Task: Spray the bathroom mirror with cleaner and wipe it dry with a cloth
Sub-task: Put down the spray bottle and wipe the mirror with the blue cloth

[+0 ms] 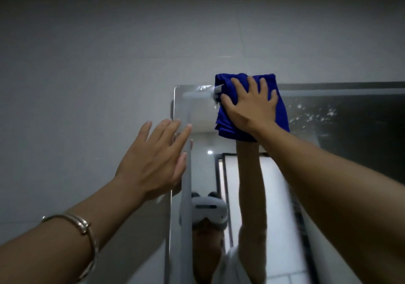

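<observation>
A: Up high, the right hand (252, 106) lay flat on the cloth (225, 126), fingers spread. Its grip was open, pressing rather than clutching.

B: And the cloth sat folded at the top edge of the mirror (361, 152), near the left corner, its upper part lapping over onto the wall (87, 64).

A: Soft, light stuff, I'd say. A pad like that probably works best with the palm over the middle, as it was, so the folds don't slide apart.

B: The left hand (153, 158)?

A: Grip open too, fingers straight at the mirror's left edge. It looked braced there, though I couldn't swear to contact. A bracelet (83, 224) showed on that wrist.

B: How about the glass itself?

A: Hard, slick and breakable, so an even push seemed wiser than a shove. Droplets (313, 112) speckled it to the right of the cloth, so my guess was plenty of wiping left.

B: And the room?

A: Dim, with plain grey tiled wall above and to the left. No sprayer in sight.
</observation>
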### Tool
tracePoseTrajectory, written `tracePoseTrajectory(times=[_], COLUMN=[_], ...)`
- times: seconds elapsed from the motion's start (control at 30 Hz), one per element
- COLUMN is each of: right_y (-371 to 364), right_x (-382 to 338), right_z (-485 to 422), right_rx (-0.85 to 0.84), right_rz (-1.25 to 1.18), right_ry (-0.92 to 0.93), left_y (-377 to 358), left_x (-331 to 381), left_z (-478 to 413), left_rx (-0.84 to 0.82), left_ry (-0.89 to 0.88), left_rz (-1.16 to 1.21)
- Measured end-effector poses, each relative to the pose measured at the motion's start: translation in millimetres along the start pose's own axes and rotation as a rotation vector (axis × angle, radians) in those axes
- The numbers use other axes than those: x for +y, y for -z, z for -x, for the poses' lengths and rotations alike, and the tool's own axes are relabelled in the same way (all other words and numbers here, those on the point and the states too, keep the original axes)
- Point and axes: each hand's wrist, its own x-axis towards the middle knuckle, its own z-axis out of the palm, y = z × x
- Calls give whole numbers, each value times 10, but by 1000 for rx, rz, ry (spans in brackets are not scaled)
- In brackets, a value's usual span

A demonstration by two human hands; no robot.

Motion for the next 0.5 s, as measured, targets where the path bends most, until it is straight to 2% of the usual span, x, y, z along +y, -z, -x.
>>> tracePoseTrajectory(times=[0.07, 0.1, 0.23, 0.33, 0.4, 0.5], right_y=[-35, -72, -256, -205, -121, 29], right_x=[-272, -460, -1072, -912, -563, 106], right_z=[-8, 19, 309, 232, 56, -187], right_rx=[6, -3, -48, -74, -38, 17], right_rz=[-31, -36, 87, 71, 17, -16], right_ry=[-37, -1, 435, 545, 420, 61], left_y=[-40, -45, -65, -67, -51, -20], left_x=[-3, 8, 58, 73, 104, 191], left_z=[62, 71, 57, 3, -28, -27], left_rx=[18, 36, 86, 73, 65, 71], left_ry=[46, 71, 157, 174, 155, 108], left_rz=[48, 76, 122, 107, 104, 100])
